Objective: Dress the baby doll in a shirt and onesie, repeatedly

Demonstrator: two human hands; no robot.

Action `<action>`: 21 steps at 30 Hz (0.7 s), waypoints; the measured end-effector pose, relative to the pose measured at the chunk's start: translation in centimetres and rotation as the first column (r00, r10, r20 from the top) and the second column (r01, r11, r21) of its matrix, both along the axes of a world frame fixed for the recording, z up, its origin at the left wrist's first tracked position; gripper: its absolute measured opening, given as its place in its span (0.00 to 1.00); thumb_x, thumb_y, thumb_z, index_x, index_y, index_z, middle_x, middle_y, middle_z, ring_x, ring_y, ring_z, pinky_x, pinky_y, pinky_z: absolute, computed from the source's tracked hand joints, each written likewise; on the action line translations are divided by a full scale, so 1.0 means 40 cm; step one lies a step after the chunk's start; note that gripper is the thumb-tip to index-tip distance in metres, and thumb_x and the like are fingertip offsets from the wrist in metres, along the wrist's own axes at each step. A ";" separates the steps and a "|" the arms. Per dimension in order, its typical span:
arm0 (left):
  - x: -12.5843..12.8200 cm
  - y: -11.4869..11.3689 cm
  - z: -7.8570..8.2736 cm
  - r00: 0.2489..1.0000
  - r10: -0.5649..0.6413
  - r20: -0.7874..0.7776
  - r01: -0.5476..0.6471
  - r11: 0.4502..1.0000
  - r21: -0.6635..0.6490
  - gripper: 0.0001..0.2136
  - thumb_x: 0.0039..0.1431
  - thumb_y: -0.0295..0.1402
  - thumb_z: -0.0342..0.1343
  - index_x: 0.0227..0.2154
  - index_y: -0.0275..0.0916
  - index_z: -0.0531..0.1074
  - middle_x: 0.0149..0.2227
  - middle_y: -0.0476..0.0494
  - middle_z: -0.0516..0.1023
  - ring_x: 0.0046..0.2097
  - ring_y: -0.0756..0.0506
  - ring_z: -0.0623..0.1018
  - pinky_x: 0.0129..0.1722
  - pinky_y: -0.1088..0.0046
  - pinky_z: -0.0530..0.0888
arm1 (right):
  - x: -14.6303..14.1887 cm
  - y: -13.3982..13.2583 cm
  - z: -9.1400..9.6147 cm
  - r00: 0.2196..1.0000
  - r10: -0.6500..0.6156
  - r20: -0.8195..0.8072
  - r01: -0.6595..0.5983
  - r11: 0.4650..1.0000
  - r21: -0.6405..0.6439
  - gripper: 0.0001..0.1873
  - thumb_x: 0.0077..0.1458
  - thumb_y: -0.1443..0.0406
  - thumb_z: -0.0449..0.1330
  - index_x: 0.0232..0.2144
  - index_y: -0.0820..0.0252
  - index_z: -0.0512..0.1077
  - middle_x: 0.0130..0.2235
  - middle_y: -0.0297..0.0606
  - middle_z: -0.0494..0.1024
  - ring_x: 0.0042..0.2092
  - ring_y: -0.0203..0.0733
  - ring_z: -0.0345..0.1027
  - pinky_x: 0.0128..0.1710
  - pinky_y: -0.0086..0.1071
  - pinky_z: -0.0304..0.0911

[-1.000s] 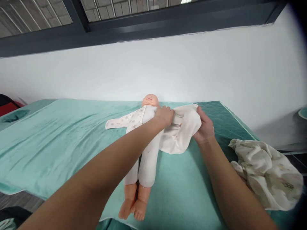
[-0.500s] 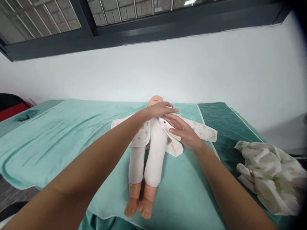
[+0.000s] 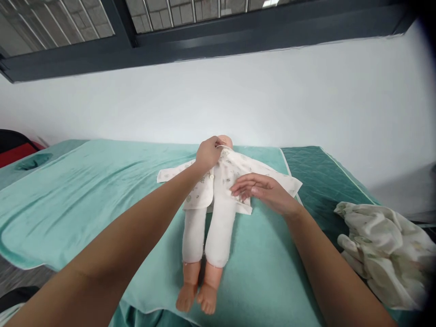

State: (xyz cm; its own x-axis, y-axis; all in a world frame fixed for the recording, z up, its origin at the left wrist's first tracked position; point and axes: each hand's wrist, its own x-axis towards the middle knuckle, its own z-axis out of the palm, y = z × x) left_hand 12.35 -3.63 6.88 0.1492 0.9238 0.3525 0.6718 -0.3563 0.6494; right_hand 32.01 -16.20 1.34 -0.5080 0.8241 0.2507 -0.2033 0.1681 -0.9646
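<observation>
A baby doll (image 3: 218, 236) lies on its back, its head toward the wall and bare feet toward me. Over its white cloth body is a white baby shirt (image 3: 199, 193) with a small print, sleeves spread to both sides. My left hand (image 3: 209, 153) is closed in a pinch on the shirt's edge near the doll's neck, partly covering the head. My right hand (image 3: 264, 190) hovers over or lightly touches the shirt's right front panel, fingers stretched out and holding nothing. That panel now lies across the doll's chest.
A light green sheet (image 3: 85, 195) covers the bed, with a darker green quilted cover (image 3: 306, 165) at the right. Crumpled white cloth (image 3: 388, 250) lies on the right side. Behind stand a white wall (image 3: 218, 100) and a dark window frame (image 3: 218, 41). Something red and black sits far left.
My left hand has moved left and back to the neck of the shirt. The shirt's right panel, folded open before, has come across the chest. My right hand has shifted slightly toward me.
</observation>
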 end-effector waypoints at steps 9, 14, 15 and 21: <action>-0.149 -0.155 -0.119 0.959 0.143 0.246 -0.150 0.989 0.010 0.08 0.61 0.35 0.51 0.40 0.42 0.71 0.44 0.45 0.76 0.47 0.46 0.75 0.47 0.70 0.71 | -0.025 -0.002 -0.008 0.994 -0.105 0.012 0.105 0.994 0.023 0.13 0.59 0.58 0.62 0.45 0.56 0.75 0.45 0.41 0.79 0.39 0.40 0.73 0.38 0.34 0.66; -0.247 -0.336 -0.229 0.926 0.201 0.319 -0.176 0.979 -0.105 0.09 0.63 0.37 0.50 0.41 0.41 0.71 0.43 0.43 0.77 0.45 0.44 0.76 0.45 0.66 0.72 | -0.055 0.010 -0.033 0.932 -0.359 0.054 0.356 0.933 0.052 0.11 0.57 0.58 0.64 0.42 0.52 0.75 0.42 0.37 0.76 0.36 0.37 0.67 0.35 0.31 0.64; -0.258 -0.366 -0.241 0.929 0.183 0.322 -0.150 0.981 -0.124 0.09 0.63 0.36 0.50 0.42 0.41 0.71 0.43 0.43 0.77 0.45 0.44 0.76 0.46 0.65 0.72 | -0.061 0.010 -0.038 0.915 -0.399 0.053 0.395 0.916 0.070 0.10 0.56 0.58 0.65 0.41 0.51 0.75 0.41 0.36 0.75 0.37 0.38 0.66 0.35 0.31 0.63; -0.279 -0.465 -0.252 0.982 0.100 0.161 -0.081 0.990 -0.119 0.12 0.61 0.30 0.51 0.47 0.42 0.71 0.47 0.44 0.76 0.49 0.44 0.75 0.50 0.64 0.70 | -0.073 -0.005 -0.071 0.878 -0.471 0.083 0.460 0.879 0.127 0.09 0.55 0.58 0.66 0.38 0.52 0.75 0.34 0.34 0.71 0.35 0.37 0.64 0.34 0.31 0.62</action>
